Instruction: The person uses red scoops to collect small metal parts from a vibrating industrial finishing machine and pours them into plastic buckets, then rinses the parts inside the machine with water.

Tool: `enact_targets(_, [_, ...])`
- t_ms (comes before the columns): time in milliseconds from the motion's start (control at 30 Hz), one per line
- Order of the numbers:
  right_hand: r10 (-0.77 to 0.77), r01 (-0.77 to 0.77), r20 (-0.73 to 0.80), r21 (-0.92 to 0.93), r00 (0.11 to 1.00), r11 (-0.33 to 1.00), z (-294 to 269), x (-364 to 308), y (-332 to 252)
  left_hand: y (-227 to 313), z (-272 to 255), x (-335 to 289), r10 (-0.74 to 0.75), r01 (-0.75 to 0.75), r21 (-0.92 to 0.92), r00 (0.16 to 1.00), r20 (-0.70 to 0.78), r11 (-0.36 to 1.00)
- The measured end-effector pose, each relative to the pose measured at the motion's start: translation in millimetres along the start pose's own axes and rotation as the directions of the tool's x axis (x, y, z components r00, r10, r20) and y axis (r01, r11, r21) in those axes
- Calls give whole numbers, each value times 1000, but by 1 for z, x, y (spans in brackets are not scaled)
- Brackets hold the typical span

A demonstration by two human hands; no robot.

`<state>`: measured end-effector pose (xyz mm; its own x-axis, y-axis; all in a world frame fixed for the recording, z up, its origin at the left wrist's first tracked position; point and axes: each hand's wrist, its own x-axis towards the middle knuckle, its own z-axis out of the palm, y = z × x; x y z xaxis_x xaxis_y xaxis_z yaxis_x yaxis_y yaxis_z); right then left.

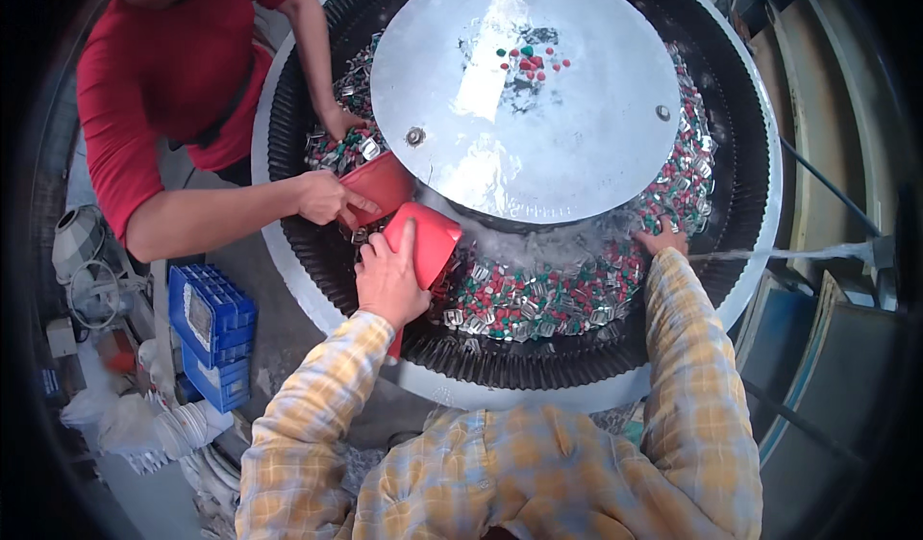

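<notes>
My left hand (pixel 392 280) is wrapped round a red plastic scoop (pixel 431 244), which is tilted over the near left part of a round tub (pixel 519 375) with a black ribbed lining. Small metal buckles (pixel 524 326), mixed with red and green pellets, fill the ring-shaped channel. At the right side my right hand (pixel 663 239) reaches into this mix, thumb and fingers apart, the tips partly hidden among the pieces. A co-worker's hand (pixel 330 197) holds another red scoop (pixel 385 186) next to mine. Their other hand (pixel 343 122) touches the buckles farther back.
A shiny round metal cover (pixel 538 146) with bolts takes up the tub's middle; several pellets (pixel 529 63) lie on it. Water (pixel 769 253) streams in from a nozzle (pixel 880 251) at the right. Blue crates (pixel 212 314) stand at the left, near the co-worker in red (pixel 173 69).
</notes>
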<state>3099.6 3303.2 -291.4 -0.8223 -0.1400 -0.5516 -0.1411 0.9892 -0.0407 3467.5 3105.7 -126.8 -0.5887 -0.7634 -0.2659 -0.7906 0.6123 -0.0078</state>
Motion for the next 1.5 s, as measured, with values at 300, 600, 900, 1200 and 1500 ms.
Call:
enact_targets(300, [-224, 47, 342, 458, 912, 888, 73, -32, -17, 9, 40, 29, 64, -31, -142, 970, 234, 989])
enact_targets(600, [-215, -233, 479, 712, 851, 662, 126, -145, -102, 0, 61, 36, 6, 153, -380, 923, 385, 912])
enact_targets(900, [-188, -228, 425, 750, 885, 620, 103, -248, -186, -31, 76, 39, 22, 267, -661, 918, 395, 701])
enact_targets(1200, [-665, -154, 335, 936, 668, 318, 3, -310, -176, -63, 25, 0, 184, 302, -946, 930, 320, 118])
enact_targets(1500, [-783, 185, -41, 978, 620, 95, -87, -321, -109, -69, -19, -65, 248, 222, -863, 962, 116, -454])
